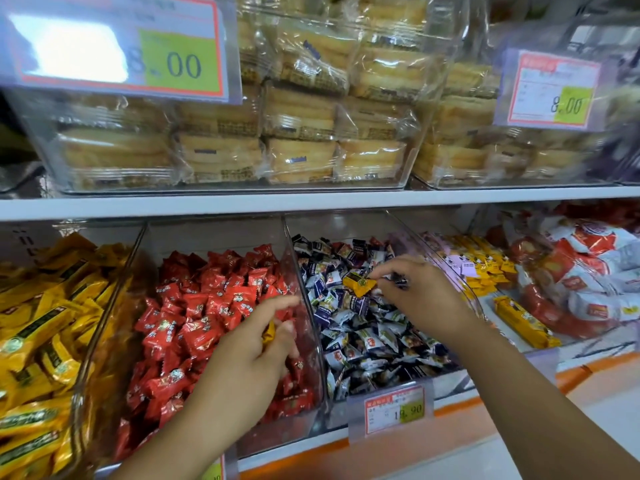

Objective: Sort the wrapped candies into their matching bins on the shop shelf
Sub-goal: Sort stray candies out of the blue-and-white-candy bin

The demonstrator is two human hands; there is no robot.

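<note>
Head view shows a yellow candy (358,285), a crinkled foil wrapper with a round green mark, pinched between thumb and forefinger of the right hand (420,296) just above the heap of dark-blue-and-white candies (363,341); a dark wrapper also shows at that hand's fingertips. The left hand (256,358) hangs over the red candies (194,306), its fingers curled round a second yellow piece (268,336), mostly hidden in the palm. A slanting clear wall (294,258) separates the red heap from the dark-blue one, and both hands sit near it, one on each side. The matching yellow candies (41,323) fill the bin at far left, beyond another clear wall. The bins are open on top, with a gap below the white shelf board (311,202). On that board stand clear tubs of wrapped pastries (301,133). A price tag (394,410) clips to the orange-edged front rail.
</note>
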